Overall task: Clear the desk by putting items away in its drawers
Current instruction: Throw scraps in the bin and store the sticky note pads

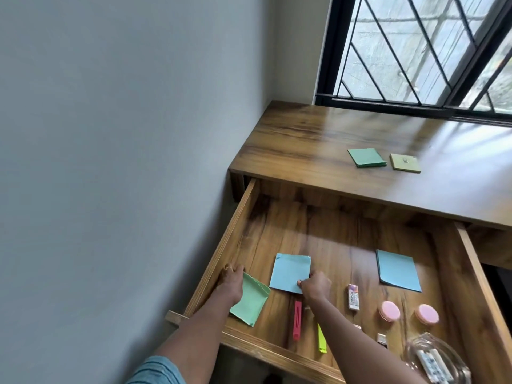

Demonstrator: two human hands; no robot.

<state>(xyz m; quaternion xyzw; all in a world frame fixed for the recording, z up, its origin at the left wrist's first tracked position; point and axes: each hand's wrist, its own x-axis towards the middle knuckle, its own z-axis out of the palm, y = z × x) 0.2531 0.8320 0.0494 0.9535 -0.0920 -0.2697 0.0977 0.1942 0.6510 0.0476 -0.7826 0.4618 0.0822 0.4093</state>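
The wooden drawer (230,239) is pulled wide open under the desk (304,151). My right hand (314,286) pinches the lower right corner of a blue sticky-note pad (289,271) lying on the drawer floor. My left hand (231,285) rests at the drawer's left wall, over the top of a light green note pad (253,303); how its fingers lie on the pad is hidden. On the desk top sit a green note pad (366,157) and a yellow-green pad (405,162).
Also in the drawer: a second blue pad (397,270), a red strip (297,320), a yellow-green strip (321,339), a white eraser box (353,296), two round pink cases (390,310) (426,314), and a glass bowl (432,358). Wall on the left, window behind the desk.
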